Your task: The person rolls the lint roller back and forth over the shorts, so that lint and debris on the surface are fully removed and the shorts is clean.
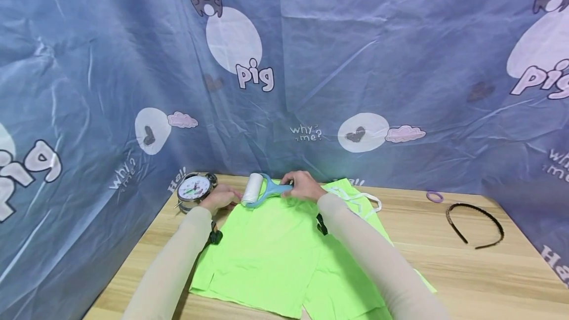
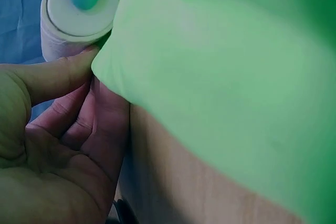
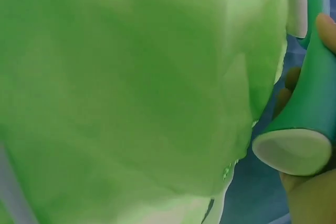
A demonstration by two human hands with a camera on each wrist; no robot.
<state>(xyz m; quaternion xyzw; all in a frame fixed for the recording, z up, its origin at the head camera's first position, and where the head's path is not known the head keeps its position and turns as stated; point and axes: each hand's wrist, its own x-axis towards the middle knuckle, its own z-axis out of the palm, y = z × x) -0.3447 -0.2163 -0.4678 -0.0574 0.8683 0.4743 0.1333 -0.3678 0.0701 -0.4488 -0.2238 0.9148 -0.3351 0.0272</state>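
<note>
Blue pig-print fabric (image 1: 329, 68) walled our wood-grain counter (image 1: 444, 270); on its far side, our left grip (image 1: 221, 197) pinched the green garment's (image 1: 266, 256) corner, our right grip (image 1: 304, 186) wrapped the handle of a lint roller (image 1: 253, 188) above it.

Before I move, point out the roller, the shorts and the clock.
roller (image 1: 252, 189): head view, on its white roll
shorts (image 1: 266, 256): head view, on the green leg at left
clock (image 1: 194, 187): head view, on its dial

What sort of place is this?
Probably a staged, curtained tabletop nook: a blue pig-print fabric backdrop hangs behind a light wood-grain table, with a bright-green cloth garment spread on it.
</note>
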